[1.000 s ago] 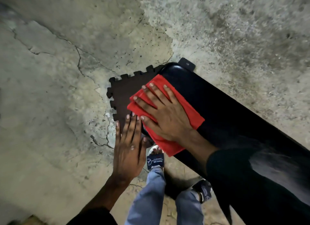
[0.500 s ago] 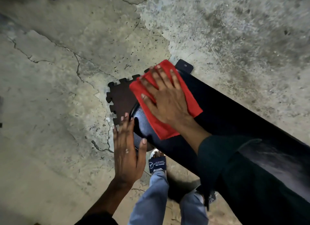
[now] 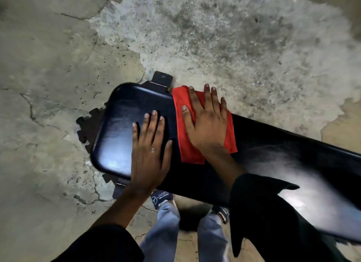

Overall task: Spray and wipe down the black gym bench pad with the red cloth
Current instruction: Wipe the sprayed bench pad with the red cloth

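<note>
The black gym bench pad runs from the centre left down to the right edge, glossy with light patches. My right hand lies flat, fingers spread, pressing the red cloth onto the pad near its far edge. My left hand rests flat and open on the bare pad just left of the cloth, holding nothing. No spray bottle is in view.
Cracked concrete floor surrounds the bench, rough and pale at the upper right. A dark interlocking floor mat sticks out under the pad's left end. A black bracket shows behind the pad. My legs and sandals stand below the bench.
My right hand has slid the red cloth from the pad's rounded end to the right along the pad. My left hand moved from beside the pad's edge onto its top.
</note>
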